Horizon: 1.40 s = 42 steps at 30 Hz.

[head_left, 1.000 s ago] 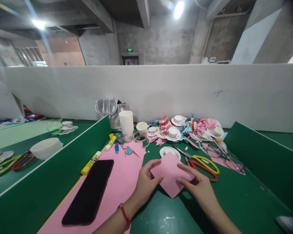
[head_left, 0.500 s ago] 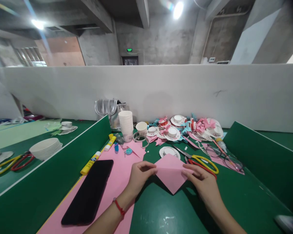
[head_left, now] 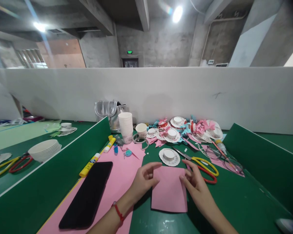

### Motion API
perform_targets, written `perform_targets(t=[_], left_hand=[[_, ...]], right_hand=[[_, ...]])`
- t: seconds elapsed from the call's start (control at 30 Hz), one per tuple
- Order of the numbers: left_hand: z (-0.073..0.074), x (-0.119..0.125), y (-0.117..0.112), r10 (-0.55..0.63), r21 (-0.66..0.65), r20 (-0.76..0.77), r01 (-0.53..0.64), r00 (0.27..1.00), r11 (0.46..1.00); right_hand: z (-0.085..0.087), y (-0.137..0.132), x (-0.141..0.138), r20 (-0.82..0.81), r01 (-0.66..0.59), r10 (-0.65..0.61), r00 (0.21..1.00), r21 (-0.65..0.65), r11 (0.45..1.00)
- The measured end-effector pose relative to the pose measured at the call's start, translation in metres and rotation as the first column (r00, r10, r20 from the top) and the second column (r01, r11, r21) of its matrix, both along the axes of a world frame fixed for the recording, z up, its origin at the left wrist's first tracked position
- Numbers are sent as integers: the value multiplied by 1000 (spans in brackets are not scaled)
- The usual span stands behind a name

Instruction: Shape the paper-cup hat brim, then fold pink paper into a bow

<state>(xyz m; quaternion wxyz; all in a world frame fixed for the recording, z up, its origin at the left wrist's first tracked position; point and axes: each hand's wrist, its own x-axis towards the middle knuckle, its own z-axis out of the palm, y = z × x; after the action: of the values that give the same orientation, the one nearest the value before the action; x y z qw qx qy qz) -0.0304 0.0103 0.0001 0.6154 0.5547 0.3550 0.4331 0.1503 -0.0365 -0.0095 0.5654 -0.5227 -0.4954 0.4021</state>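
Pink paper (head_left: 169,195) sits near five o'clock in the view, over the green desk (head_left: 236,201). At its ten o'clock the left hand (head_left: 142,178) and at two the right hand (head_left: 197,183) half-curl, thumbs on its edges; grip firmness I cannot tell. A ruffled disc (head_left: 169,156) lies at twelve.

We record a green tabletop (head_left: 234,198) with a slight sheen, its left side covered by a large sheet of pink paper (head_left: 120,185). Directly on the green surface we note a white fringed paper disc (head_left: 169,155) with a raised round centre and, just right of it, open scissors (head_left: 194,159) with one yellow and one red handle. Towards the rear we log a tall stack of white paper cups (head_left: 126,126), a single white cup (head_left: 141,129) beside it, and a heap of paper ornaments (head_left: 172,133) in white, pink and blue.
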Motion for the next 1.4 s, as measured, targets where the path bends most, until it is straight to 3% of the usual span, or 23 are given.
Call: perform_targets(t=[0.13, 0.23, 0.4, 0.63, 0.9, 1.07, 1.2, 1.4], left_hand=[[-1, 1, 2, 128, -38, 17, -128, 992, 991], [-4, 0, 6, 256, 20, 45, -257, 966, 966], [-3, -2, 6, 271, 85, -14, -268, 963, 960], [-3, 0, 5, 259, 14, -76, -258, 963, 966], [-5, -2, 6, 295, 64, -75, -290, 953, 955], [-2, -3, 8, 374, 32, 10, -374, 927, 927], [-5, -3, 9, 298, -36, 125, -296, 946, 954], [-14, 1, 5, 95, -114, 57, -88, 994, 990]], right_hand=[[-5, 1, -1, -120, -103, 101, 988, -14, 995], [-8, 3, 1, -87, -167, 163, 983, -41, 985], [-5, 3, 8, 92, -17, 19, 996, -28, 999], [4, 5, 16, 106, 164, -154, 982, -95, 982], [8, 3, 15, 47, 244, -240, 970, -104, 964], [9, 3, 13, 74, 216, -210, 975, -82, 973], [12, 1, 12, -35, 245, -251, 967, -123, 962], [11, -1, 10, -367, 166, -217, 904, -167, 972]])
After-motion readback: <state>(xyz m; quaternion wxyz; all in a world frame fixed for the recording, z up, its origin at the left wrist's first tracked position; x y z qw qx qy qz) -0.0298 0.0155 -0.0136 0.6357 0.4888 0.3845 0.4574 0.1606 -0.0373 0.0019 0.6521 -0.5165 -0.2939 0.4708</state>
